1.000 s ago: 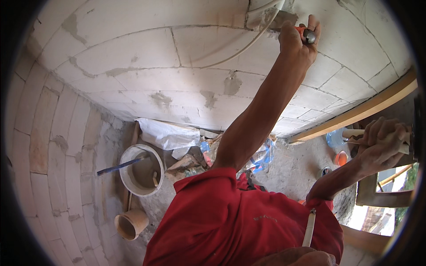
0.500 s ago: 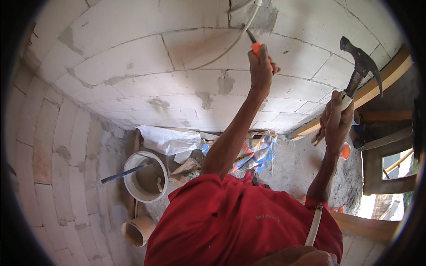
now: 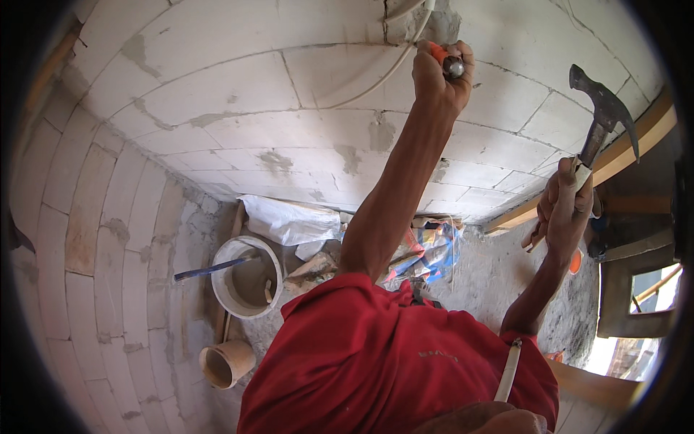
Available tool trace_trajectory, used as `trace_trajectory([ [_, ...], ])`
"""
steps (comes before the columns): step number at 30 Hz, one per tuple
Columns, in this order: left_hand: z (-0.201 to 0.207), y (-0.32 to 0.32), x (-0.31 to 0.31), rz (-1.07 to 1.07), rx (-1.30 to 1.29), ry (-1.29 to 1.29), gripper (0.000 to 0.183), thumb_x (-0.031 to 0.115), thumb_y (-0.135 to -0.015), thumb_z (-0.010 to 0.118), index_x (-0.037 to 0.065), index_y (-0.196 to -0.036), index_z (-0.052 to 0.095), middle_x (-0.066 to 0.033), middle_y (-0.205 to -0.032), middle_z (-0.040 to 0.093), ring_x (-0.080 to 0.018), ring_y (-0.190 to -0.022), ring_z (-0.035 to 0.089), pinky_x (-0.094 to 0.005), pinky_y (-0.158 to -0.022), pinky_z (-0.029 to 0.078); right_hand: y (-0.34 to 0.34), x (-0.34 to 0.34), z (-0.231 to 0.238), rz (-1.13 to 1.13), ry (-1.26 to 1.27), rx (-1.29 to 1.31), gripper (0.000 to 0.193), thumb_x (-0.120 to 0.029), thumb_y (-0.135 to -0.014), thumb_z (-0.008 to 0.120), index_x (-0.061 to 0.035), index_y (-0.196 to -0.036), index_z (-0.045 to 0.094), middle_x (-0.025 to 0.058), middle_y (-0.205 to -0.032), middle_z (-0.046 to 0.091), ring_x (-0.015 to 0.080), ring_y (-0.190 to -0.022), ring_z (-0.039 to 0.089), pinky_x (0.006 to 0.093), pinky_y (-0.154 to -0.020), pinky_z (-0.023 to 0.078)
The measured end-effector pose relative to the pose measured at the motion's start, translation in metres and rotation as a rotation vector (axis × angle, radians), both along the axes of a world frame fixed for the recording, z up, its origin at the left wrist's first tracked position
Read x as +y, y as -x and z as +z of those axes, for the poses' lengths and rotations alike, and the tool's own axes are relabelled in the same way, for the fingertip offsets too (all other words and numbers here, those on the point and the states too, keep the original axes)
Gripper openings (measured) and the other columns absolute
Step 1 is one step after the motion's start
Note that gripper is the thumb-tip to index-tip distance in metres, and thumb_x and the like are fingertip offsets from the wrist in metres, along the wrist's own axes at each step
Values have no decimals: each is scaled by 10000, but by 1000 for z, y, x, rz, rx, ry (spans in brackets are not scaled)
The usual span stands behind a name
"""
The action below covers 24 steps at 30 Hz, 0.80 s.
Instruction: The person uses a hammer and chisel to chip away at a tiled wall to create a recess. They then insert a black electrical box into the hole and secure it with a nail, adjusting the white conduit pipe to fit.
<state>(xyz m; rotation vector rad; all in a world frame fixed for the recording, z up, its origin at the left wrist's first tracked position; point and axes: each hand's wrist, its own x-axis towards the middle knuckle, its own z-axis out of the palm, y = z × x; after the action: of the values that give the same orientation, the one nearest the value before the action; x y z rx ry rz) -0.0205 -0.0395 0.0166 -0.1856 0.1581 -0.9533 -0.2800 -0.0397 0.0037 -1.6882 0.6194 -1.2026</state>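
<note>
- Shirt (image 3: 390, 362) nearest us is plain bright red, yeah? What's that poking up over it?

- Thin white stick (image 3: 508, 372), darker at the tip, over the right side of the chest. Looks like a cigarette to us.

- OK, and what are our hands up to?

- Our right hand (image 3: 562, 206) is raised off to the right, fingers wrapped round the pale grip of a claw hammer (image 3: 606, 108). Its dark head stands above the fist, claw curving down on the right. Lower fingers look a bit looser, but we wouldn't swear to it.

- And the left?

- Our left hand (image 3: 443, 72) is stretched up at the wall, fingers curled snugly round an orange-handled tool (image 3: 438, 53), round metal butt facing us. The working end is hidden behind the hand, so we can't tell if it's touching anything.

- What's the wall (image 3: 217, 83) like?

- Pale blocks with thin joints and grey smears. A white cable (image 3: 390, 72) loops down it just left of that hand, near a grey patch (image 3: 444, 27).

- Anything down on the floor?

- Lots! We've got a white bucket (image 3: 218, 293) with grey stuff inside and a blue stick (image 3: 210, 270) across its rim, a smaller tan pail (image 3: 244, 356) below it, a whitish sheet (image 3: 293, 218) along the wall base, and crumpled colourful bags (image 3: 437, 257) beyond our left arm.
</note>
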Motion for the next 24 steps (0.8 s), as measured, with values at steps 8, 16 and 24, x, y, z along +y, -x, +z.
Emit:
trace_trajectory([
  [8, 41, -6, -18, 16, 137, -93, 148, 11, -920, 379, 17, -1010, 496, -60, -775, 492, -145, -607, 540, -382, -862, 633, -10, -3, 51, -98, 345, -425, 343, -368, -1060, 503, -102, -845, 528, -25, -584, 380, 50, -416, 322, 222, -367, 270],
  [16, 10, -11, -25, -3, -88, -91, 145, 140, -1013, 387, 34, -940, 454, -56, -731, 486, -165, -631, 557, -401, -947, 590, -96, -5, -37, -12, 161, 457, 371, -351, -1030, 574, 18, -1029, 532, 145, -641, 561, 187, -554, 544, 387, -535, 456],
  [24, 4, -10, -18, -27, -128, -25, 143, 117, -1015, 456, 13, -932, 507, -96, -779, 555, -213, -662, 616, -442, -946, 578, -84, -3, -41, -37, 136, -420, 288, -271, -1052, 525, -43, -876, 520, 56, -637, 501, 133, -484, 461, 292, -408, 366],
])
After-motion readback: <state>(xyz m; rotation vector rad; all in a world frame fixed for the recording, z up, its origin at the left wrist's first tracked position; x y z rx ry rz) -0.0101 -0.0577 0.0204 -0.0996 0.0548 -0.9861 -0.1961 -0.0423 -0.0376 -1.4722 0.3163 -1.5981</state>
